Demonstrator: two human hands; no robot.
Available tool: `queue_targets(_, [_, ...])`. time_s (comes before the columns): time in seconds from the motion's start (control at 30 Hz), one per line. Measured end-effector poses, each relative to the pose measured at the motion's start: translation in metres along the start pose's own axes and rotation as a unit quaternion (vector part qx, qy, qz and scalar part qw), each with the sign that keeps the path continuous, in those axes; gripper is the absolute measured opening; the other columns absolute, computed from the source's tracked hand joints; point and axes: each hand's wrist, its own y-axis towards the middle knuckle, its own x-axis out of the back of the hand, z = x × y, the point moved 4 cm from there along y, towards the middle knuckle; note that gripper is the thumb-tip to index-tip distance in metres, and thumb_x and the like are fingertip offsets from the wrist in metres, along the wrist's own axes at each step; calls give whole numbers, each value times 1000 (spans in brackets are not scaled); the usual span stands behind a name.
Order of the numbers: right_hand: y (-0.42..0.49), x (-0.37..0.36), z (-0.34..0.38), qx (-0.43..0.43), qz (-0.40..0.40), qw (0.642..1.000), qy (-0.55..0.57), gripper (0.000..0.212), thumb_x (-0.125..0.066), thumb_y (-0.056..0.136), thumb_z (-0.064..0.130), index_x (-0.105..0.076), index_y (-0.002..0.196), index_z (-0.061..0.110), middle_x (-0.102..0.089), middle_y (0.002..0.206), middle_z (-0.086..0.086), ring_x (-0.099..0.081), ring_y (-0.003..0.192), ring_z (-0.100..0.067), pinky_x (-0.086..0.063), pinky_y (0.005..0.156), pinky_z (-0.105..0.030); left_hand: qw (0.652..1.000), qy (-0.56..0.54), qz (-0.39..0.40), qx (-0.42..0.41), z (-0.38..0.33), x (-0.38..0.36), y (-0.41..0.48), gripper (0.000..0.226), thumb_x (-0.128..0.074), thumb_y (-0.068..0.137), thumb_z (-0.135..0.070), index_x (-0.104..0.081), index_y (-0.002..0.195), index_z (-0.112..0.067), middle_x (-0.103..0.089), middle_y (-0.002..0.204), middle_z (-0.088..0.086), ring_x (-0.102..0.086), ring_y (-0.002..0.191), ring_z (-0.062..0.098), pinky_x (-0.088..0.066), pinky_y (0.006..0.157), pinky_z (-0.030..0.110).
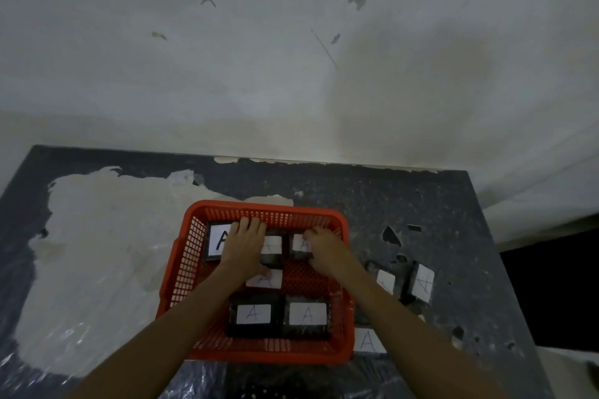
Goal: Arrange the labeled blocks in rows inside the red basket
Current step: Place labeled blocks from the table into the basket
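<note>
A red basket sits on a dark table. Inside it, black blocks with white "A" labels lie in rows: three along the far wall, the left one, the middle one and the right one; one in the middle; two at the near side. My left hand lies flat over the far row between the left and middle blocks, fingers at the far wall. My right hand rests on the far right block, its fingers bent over it.
Outside the basket to the right stand two more labeled blocks, and another lies by the basket's near right corner. A large pale worn patch covers the table's left side. A white wall rises behind; the table's right edge drops off.
</note>
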Motion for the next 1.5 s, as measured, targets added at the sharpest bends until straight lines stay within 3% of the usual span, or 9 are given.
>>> queue_targets(0.37, [-12, -10, 8, 22, -43, 995, -92, 36, -49, 89, 3, -51, 125, 8, -44, 130, -17, -45, 117, -33, -42, 97, -46, 999, 5, 14, -40, -6, -15, -5, 110, -75, 59, -57, -19, 144, -14, -27, 145, 15, -32, 129, 31, -26, 110, 45])
queue_targets(0.6, [-59, -51, 15, 63, 181, 981, -34, 54, -67, 82, 18, -47, 131, 9, -49, 131, -15, -49, 116, -32, -47, 93, -41, 975, -192, 20, -111, -10, -19, -65, 43, -66, 77, -38, -55, 116, -24, -55, 119, -2, -48, 107, 16, -41, 90, 28])
queue_targets(0.73, [-70, -60, 21, 60, 140, 987, -49, 48, -66, 82, 17, -48, 126, 7, -48, 126, -15, -49, 114, -32, -46, 89, -40, 969, -200, 121, -82, -2, -39, -91, 67, -69, 72, -44, -46, 131, -24, -50, 128, -4, -43, 114, 15, -40, 97, 32])
queue_targets(1.1, [-77, -62, 24, 30, 90, 995, -32, 48, -67, 80, 9, -50, 125, 10, -48, 124, -13, -49, 111, -31, -46, 88, -39, 919, -382, 50, 88, 0, -30, -103, 51, -68, 79, -14, -51, 127, -18, -45, 125, 0, -43, 121, 19, -39, 105, 34])
queue_targets(1.17, [-81, -65, 24, 29, 77, 996, -37, 52, -66, 79, 8, -49, 128, 11, -47, 126, -13, -47, 113, -31, -44, 88, -38, 865, -456, -19, 208, 11, -25, -103, 46, -67, 81, -14, -52, 123, -15, -53, 126, 4, -53, 114, 21, -47, 97, 39])
queue_targets(1.27, [-86, -67, 25, 21, 55, 997, -39, 57, -64, 79, 6, -46, 132, 13, -45, 130, -12, -44, 118, -30, -42, 94, -40, 689, -637, -32, 345, 23, -18, -97, 31, -60, 86, -13, -54, 116, -16, -62, 116, 9, -61, 90, 15, -52, 76, 33])
queue_targets(1.3, [-88, -68, 26, 21, 52, 997, -44, 58, -63, 79, 6, -45, 133, 14, -45, 130, -12, -43, 119, -30, -42, 94, -40, 667, -654, -27, 357, 26, -16, -92, 29, -58, 88, -13, -54, 116, -15, -62, 117, 10, -61, 92, 17, -52, 78, 35])
queue_targets(1.4, [-91, -67, 26, 25, 59, 996, -63, 60, -65, 81, 15, -42, 136, 14, -45, 132, -12, -42, 121, -31, -41, 97, -43, 695, -629, -8, 349, 32, -13, -87, 29, -58, 88, -13, -55, 117, -10, -60, 120, 13, -57, 106, 25, -47, 96, 45])
queue_targets(1.5, [-93, -68, 28, 53, 55, 990, -117, 66, -70, 79, 29, -41, 136, 11, -42, 133, -13, -39, 121, -31, -39, 97, -44, 775, -568, 26, 276, 26, -14, -94, 38, -66, 81, -13, -54, 117, -13, -60, 122, 10, -58, 108, 23, -49, 95, 43])
